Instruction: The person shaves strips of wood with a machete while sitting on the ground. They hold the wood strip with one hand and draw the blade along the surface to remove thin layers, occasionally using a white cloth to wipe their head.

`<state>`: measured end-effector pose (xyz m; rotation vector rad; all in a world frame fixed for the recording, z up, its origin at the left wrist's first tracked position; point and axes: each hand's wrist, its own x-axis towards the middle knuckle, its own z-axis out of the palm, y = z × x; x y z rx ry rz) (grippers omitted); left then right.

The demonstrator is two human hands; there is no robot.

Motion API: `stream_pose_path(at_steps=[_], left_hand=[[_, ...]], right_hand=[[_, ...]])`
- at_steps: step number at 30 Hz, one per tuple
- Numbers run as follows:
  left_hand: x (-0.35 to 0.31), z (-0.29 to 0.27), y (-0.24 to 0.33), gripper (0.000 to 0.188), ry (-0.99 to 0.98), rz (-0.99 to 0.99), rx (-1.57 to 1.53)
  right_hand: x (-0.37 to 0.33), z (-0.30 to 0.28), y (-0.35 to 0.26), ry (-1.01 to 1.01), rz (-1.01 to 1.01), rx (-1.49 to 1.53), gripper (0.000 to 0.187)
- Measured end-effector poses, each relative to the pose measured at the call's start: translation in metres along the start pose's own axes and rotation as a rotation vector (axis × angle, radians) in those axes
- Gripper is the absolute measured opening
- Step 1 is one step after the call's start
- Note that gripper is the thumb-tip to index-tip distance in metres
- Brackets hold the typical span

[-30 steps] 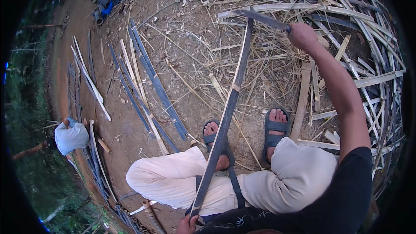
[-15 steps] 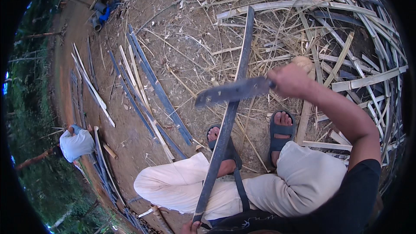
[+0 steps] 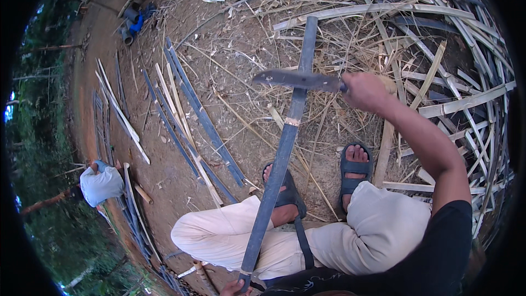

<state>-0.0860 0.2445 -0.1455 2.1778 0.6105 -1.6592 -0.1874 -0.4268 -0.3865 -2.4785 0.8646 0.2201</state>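
My right hand (image 3: 366, 93) is closed round the handle of a machete (image 3: 323, 81). Its dark, broad blade lies across the far part of a long split bamboo strip (image 3: 278, 167); whether the edge touches cannot be told. The strip slants over my left thigh, dark outer face up, with a pale scraped band at a node just nearer than the blade. At the lower edge my left hand (image 3: 234, 288) grips the near end of the strip, partly cut off by the frame.
Several bamboo strips (image 3: 203, 109) lie on the ground to the left. Shavings (image 3: 350, 55) and a heap of pale split pieces (image 3: 460, 101) spread at the right. My sandalled feet (image 3: 355, 167) stand near the strip. A person in a light shirt (image 3: 102, 185) bends down far left.
The machete has moved farther out along the strip and its blade has turned. The bamboo has rolled, so its dark face and the pale node band now show.
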Motion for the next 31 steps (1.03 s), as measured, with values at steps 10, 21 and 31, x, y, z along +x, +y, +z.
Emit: stream_pose_path(at_steps=[10,21,31], left_hand=[[0.009,0.009,0.026,0.035,0.264,-0.017,0.337],[0.002,0.011,0.024,0.028,0.328,-0.047,0.354],[0.011,-0.012,0.023,0.048,-0.417,-0.176,-0.559]], right_hand=[[-0.121,0.036,-0.079,0.090,-0.545,0.102,0.029],[0.023,0.015,0.042,0.171,0.134,0.130,0.024],[0.043,0.017,0.034,0.074,0.023,0.088,0.034]])
